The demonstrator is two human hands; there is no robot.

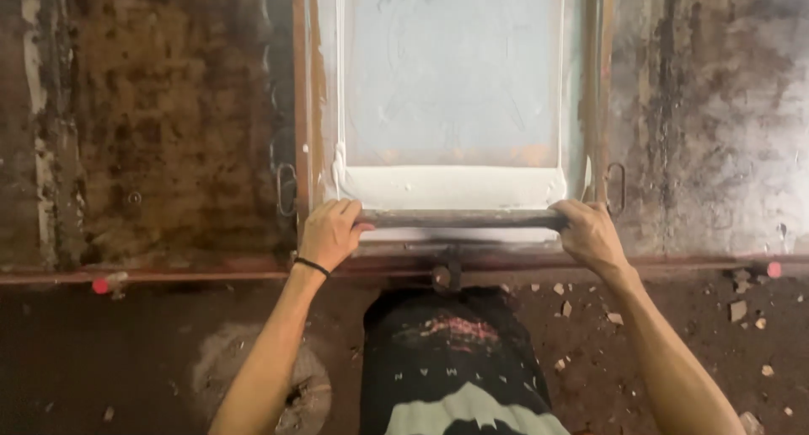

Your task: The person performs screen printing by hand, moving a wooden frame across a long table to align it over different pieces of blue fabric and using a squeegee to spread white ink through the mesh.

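Nearest you: your dark printed shirt (459,359), then two forearms reaching far. One black band (312,266) on the left wrist. Your left hand (330,233) is clamped over the left end of one squeegee bar (459,219); your right hand (592,234) is wrapped round its right end. Bar lies across the near edge of one wooden-framed screen (451,72), on a band of white ink (451,186). Two metal loops (286,189) flank the frame. Stained desk (160,123) on both sides. Stone chips (738,310) on the floor, right.
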